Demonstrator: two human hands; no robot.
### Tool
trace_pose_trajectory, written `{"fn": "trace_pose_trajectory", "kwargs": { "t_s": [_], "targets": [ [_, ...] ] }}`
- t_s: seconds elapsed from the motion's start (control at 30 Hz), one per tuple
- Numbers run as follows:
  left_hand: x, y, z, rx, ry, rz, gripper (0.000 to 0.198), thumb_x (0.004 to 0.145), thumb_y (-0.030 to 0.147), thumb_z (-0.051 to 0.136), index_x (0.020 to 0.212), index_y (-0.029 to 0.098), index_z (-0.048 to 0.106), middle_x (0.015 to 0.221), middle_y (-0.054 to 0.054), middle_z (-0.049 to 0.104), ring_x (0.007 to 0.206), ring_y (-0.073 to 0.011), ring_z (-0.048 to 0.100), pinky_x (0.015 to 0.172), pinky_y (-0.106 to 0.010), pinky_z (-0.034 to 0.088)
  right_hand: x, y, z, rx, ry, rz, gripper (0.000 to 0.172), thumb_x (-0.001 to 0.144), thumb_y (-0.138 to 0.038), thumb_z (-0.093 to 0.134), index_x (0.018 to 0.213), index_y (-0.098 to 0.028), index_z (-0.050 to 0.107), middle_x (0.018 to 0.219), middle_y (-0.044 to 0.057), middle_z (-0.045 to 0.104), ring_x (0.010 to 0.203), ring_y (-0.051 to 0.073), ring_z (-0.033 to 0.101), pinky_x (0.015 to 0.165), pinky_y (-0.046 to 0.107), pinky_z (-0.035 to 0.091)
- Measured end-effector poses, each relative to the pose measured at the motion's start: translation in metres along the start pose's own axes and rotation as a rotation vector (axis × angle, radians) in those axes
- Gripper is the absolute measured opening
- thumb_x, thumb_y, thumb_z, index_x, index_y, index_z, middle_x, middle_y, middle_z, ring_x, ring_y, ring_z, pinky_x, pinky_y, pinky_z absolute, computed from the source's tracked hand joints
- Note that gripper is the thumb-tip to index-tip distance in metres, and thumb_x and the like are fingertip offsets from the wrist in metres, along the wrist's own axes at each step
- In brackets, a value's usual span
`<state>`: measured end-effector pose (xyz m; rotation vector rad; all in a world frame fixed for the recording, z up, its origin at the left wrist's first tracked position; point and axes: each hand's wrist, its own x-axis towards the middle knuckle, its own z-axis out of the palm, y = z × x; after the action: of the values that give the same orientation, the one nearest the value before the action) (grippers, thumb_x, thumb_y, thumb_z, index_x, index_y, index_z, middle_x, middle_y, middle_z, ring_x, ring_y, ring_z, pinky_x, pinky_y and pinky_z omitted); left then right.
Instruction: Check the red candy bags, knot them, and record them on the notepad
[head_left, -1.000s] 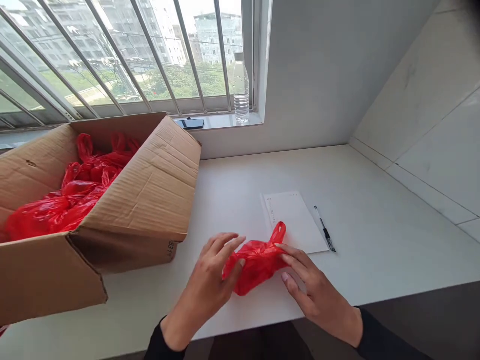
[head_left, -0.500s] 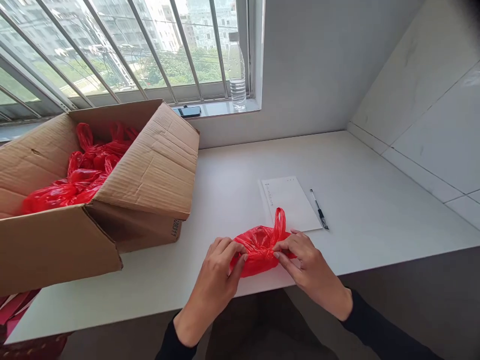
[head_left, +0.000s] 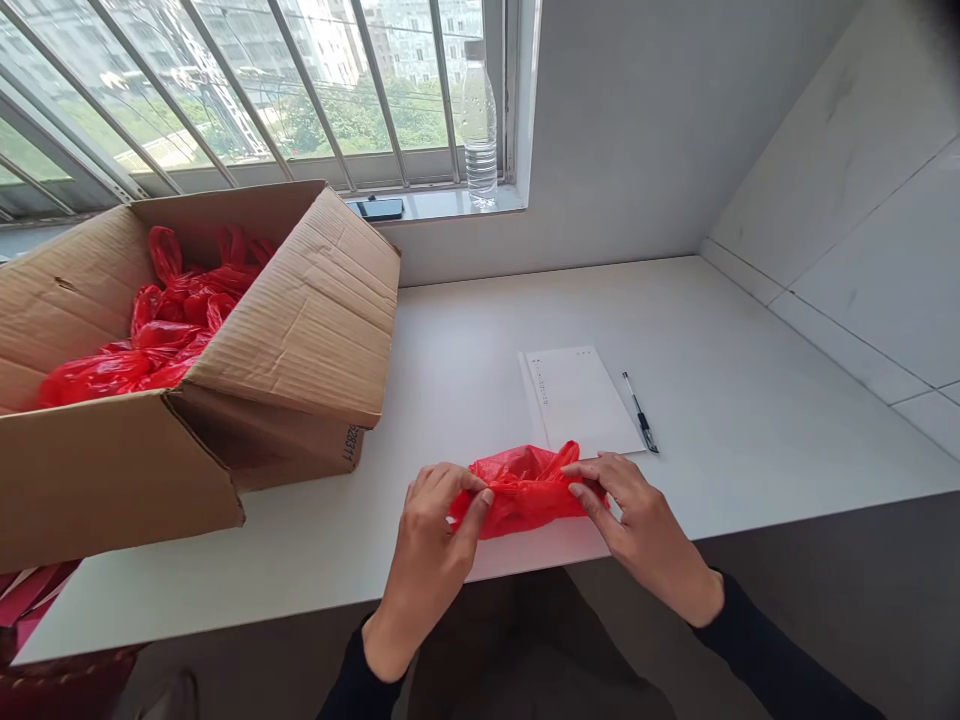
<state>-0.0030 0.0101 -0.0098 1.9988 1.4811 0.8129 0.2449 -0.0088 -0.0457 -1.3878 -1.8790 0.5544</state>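
Note:
A crumpled red plastic bag (head_left: 521, 488) lies on the white counter (head_left: 735, 400) near its front edge. My left hand (head_left: 435, 525) pinches the bag's left side with fingers and thumb closed on the plastic. My right hand (head_left: 637, 520) grips the bag's right side, fingertips pressed into it. The bag is stretched flat between both hands, and its handle loop is folded down.
An open cardboard box (head_left: 225, 370) holding several red plastic bags (head_left: 165, 325) stands on the counter at the left. A white sheet of paper (head_left: 581, 398) and a pen (head_left: 640, 412) lie just behind the bag. A water bottle (head_left: 480, 125) and a phone (head_left: 379, 208) rest on the window sill.
The bag's upright handle loop has been pressed down and the bag pulled flatter and wider between my hands. Both hands stay on it near the counter's front edge.

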Motion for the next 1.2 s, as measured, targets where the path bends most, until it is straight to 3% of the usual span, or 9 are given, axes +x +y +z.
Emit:
{"fn": "trace_pose_trajectory", "kwargs": {
  "t_s": [0.2,0.33,0.47,0.6,0.7,0.8,0.93,1.1,1.2],
  "targets": [
    [-0.001,0.007,0.0,-0.155,-0.027,-0.073,0.014,0.103,0.037,0.054,0.097,0.026,0.061,0.095,0.0,0.063,0.089,-0.019,0.059,0.072,-0.03,0.045,0.008,-0.018,0.004,0.03,0.004,-0.073,0.014,0.101,-0.03,0.059,0.115,-0.028,0.057,0.104,-0.001,0.066,0.104,0.019,0.059,0.121,0.052,0.03],
    [-0.003,0.004,-0.003,-0.166,0.018,-0.147,0.016,0.102,0.041,0.055,0.097,0.027,0.063,0.095,0.0,0.063,0.088,-0.0184,0.059,0.064,-0.027,0.043,0.013,-0.018,0.002,0.018,0.011,-0.053,0.006,0.103,-0.026,0.051,0.097,-0.026,0.053,0.089,-0.003,0.061,0.088,0.017,0.059,0.12,0.053,0.031],
    [-0.008,-0.002,-0.006,-0.13,0.04,-0.178,0.014,0.102,0.041,0.055,0.103,0.029,0.064,0.101,0.0,0.065,0.092,-0.0188,0.06,0.067,-0.028,0.046,0.01,-0.015,-0.006,0.067,0.0,0.122,0.011,0.104,-0.033,0.048,0.096,-0.027,0.053,0.097,0.001,0.062,0.099,0.022,0.057,0.103,0.048,0.049],
    [-0.007,0.004,0.002,-0.047,0.036,0.039,0.034,0.099,0.031,0.061,0.133,0.034,0.057,0.128,-0.004,0.061,0.118,-0.0221,0.056,0.091,-0.034,0.05,0.011,-0.029,-0.002,0.199,-0.06,0.179,0.013,0.104,-0.039,0.047,0.106,-0.028,0.054,0.114,0.004,0.062,0.108,0.022,0.057,0.082,0.036,0.056],
    [-0.005,0.009,0.004,-0.069,0.011,0.09,0.017,0.1,0.028,0.06,0.115,0.03,0.068,0.113,-0.002,0.067,0.109,-0.0205,0.061,0.091,-0.033,0.05,0.015,-0.035,0.001,0.213,-0.074,0.14,0.017,0.102,-0.042,0.053,0.113,-0.029,0.057,0.11,0.003,0.065,0.102,0.021,0.059,0.082,0.036,0.054],
    [-0.006,0.004,-0.003,-0.17,0.095,-0.062,0.013,0.099,0.035,0.061,0.1,0.026,0.07,0.099,-0.001,0.071,0.095,-0.0198,0.065,0.082,-0.031,0.051,0.015,-0.029,-0.002,0.156,-0.009,0.118,0.017,0.103,-0.041,0.052,0.103,-0.028,0.063,0.096,0.001,0.066,0.095,0.021,0.06,0.088,0.039,0.05],
    [-0.011,-0.003,-0.012,-0.341,0.219,-0.291,0.023,0.099,0.044,0.06,0.104,0.024,0.069,0.102,-0.003,0.071,0.098,-0.0223,0.066,0.085,-0.033,0.05,0.009,-0.021,-0.011,0.238,0.085,0.376,0.024,0.102,-0.049,0.05,0.102,-0.027,0.06,0.098,0.003,0.066,0.088,0.021,0.062,0.061,0.03,0.048],
    [-0.009,0.012,-0.011,-0.244,0.158,-0.112,0.024,0.097,0.035,0.065,0.12,0.031,0.064,0.119,-0.002,0.062,0.11,-0.0208,0.06,0.092,-0.031,0.046,0.009,-0.035,-0.011,0.401,-0.025,0.366,0.034,0.098,-0.05,0.059,0.126,-0.032,0.055,0.109,0.002,0.065,0.101,0.02,0.063,0.085,0.032,0.054],
    [-0.006,0.02,-0.014,-0.239,0.227,-0.042,0.006,0.097,0.031,0.065,0.101,0.029,0.069,0.108,-0.001,0.061,0.103,-0.0192,0.059,0.089,-0.029,0.044,0.012,-0.038,-0.012,0.424,0.035,0.348,0.024,0.097,-0.051,0.06,0.107,-0.029,0.06,0.099,0.0,0.063,0.092,0.018,0.061,0.078,0.028,0.052]
  ]
}}
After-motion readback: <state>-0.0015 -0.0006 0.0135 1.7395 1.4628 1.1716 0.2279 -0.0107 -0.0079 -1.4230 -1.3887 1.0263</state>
